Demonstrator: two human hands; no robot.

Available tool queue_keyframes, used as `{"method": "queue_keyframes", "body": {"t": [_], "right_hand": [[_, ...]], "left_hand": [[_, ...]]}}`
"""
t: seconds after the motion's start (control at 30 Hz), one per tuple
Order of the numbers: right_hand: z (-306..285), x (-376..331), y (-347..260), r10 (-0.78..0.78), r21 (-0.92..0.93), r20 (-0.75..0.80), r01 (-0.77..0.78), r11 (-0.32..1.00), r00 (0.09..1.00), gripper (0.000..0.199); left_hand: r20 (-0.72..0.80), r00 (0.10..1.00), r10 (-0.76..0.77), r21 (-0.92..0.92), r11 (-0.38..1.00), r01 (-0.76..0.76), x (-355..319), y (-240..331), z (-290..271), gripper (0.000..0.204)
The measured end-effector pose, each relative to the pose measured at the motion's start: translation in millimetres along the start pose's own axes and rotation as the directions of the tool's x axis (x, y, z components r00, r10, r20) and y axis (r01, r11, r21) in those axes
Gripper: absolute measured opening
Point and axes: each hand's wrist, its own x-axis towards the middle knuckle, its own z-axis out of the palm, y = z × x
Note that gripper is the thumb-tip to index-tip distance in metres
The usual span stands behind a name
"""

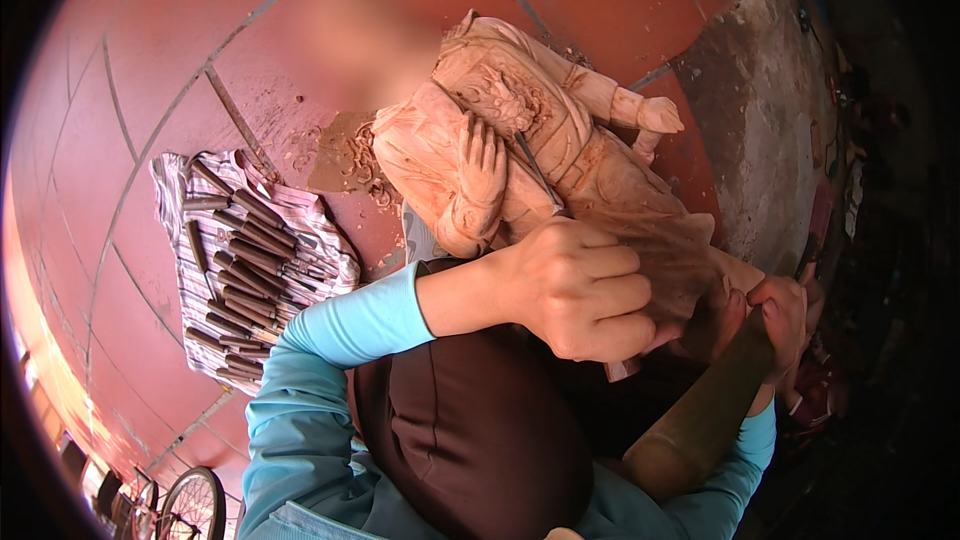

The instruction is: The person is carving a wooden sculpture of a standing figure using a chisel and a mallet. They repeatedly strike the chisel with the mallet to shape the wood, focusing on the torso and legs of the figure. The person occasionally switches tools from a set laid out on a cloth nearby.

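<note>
A pale carved wooden statue [500, 140] of a robed figure lies tilted across my lap. My left hand [580, 285] is closed around a slim chisel [535, 172], whose metal blade rests on the carved chest of the statue. My right hand [785, 315] grips a thick wooden mallet [700, 420] at the lower right, close beside the statue's base. Both arms wear light blue sleeves.
A striped cloth [330, 230] on the red tiled floor at the left holds several wooden-handled chisels [245, 270]. Wood shavings [350, 160] lie by the statue. A worn concrete strip [760, 120] runs at the right. A bicycle wheel [190, 505] shows at the lower left.
</note>
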Motion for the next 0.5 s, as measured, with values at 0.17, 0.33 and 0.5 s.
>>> {"method": "queue_keyframes", "body": {"t": [0.17,0.33,0.5], "right_hand": [[0.7,4.0,0.1,-0.013,0.038,-0.021,0.014,0.999,1.0,0.051],[-0.8,2.3,2.2,-0.028,-0.144,0.028,0.031,0.989,0.999,0.052],[2.6,4.8,7.6,-0.096,-0.128,-0.033,0.091,0.988,0.995,0.051]], "left_hand": [[-0.01,1.0,0.021,-0.012,1.0,-0.021,-1.8,-1.3,-1.6,0.046],[0.003,1.0,0.0,0.02,1.0,0.0,-4.5,-1.9,0.5,0.039],[0.027,1.0,-0.003,0.077,0.997,0.001,-3.3,-2.3,4.7,0.03]]}}
